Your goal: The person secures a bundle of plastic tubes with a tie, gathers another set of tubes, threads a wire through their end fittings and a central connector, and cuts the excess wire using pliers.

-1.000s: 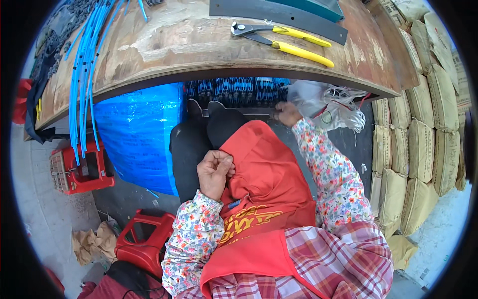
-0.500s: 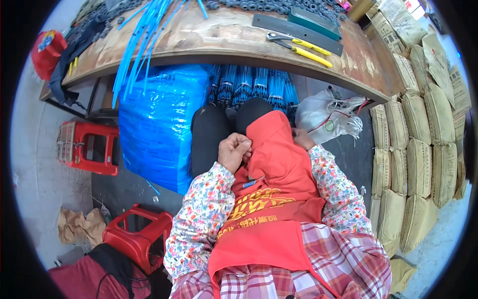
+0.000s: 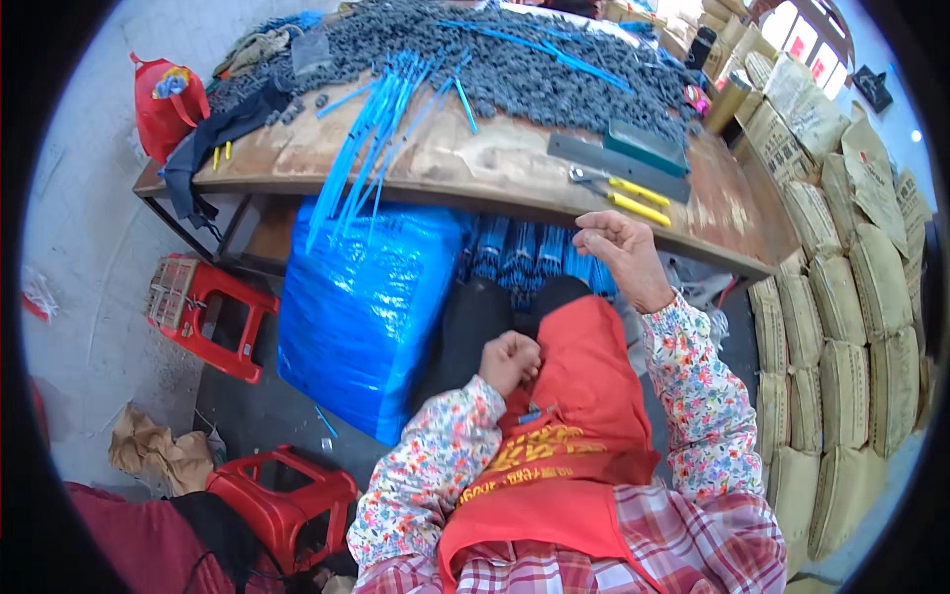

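My left hand (image 3: 510, 362) is closed just above the red apron (image 3: 594, 381) on my lap. Its fingers are curled in, and whatever they hold, if anything, is hidden. My right hand (image 3: 628, 259) is raised at the table's front edge, its fingers loosely bent and the thumb apart, with nothing visible in it. Just beyond it lie the yellow-handled pliers (image 3: 638, 201), beside a flat dark grey bar (image 3: 564, 148) and a green tray (image 3: 648, 148). Long blue strips (image 3: 361, 139) hang over the table edge farther left.
Small dark grey parts (image 3: 416, 49) are heaped across the wooden table (image 3: 495, 158). Below it stand a blue plastic-wrapped bundle (image 3: 356, 317) and tied blue-and-black bundles (image 3: 520, 257). Red stools (image 3: 282, 495) are at left, stacked paper sacks (image 3: 841, 386) at right.
My right hand has left the apron and risen to the table edge. The apron's raised flap has dropped. The view has tilted up, showing more of the table; my left hand stays over my lap.
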### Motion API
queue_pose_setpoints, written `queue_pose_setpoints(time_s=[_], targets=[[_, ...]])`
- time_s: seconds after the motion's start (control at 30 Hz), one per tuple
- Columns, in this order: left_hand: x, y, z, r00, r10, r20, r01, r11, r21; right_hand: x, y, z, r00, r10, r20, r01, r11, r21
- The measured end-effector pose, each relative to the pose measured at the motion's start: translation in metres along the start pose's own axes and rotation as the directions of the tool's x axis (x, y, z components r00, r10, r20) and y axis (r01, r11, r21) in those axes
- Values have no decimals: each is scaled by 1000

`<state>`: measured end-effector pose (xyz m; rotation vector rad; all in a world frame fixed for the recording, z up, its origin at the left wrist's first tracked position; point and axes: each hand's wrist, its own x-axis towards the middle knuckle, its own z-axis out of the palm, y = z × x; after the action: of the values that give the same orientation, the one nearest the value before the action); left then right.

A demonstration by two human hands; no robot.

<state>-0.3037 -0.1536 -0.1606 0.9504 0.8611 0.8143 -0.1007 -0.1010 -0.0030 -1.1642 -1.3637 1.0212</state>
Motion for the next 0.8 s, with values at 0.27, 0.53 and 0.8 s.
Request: queue_pose_setpoints(time_s=[0.27, 0.53, 0.8], targets=[[2, 185, -20, 582, 813, -16, -439, 330, 836, 109, -33, 43, 981, 169, 92, -168, 986, -23], [63, 289, -128, 688, 647, -328, 520, -126, 845, 236, -14, 130, 964, 216, 157, -183, 962, -201], [77, 268, -164, 833, 428, -350, 281, 217, 935, 335, 18, 207, 953, 155, -262, -273, 813, -513]])
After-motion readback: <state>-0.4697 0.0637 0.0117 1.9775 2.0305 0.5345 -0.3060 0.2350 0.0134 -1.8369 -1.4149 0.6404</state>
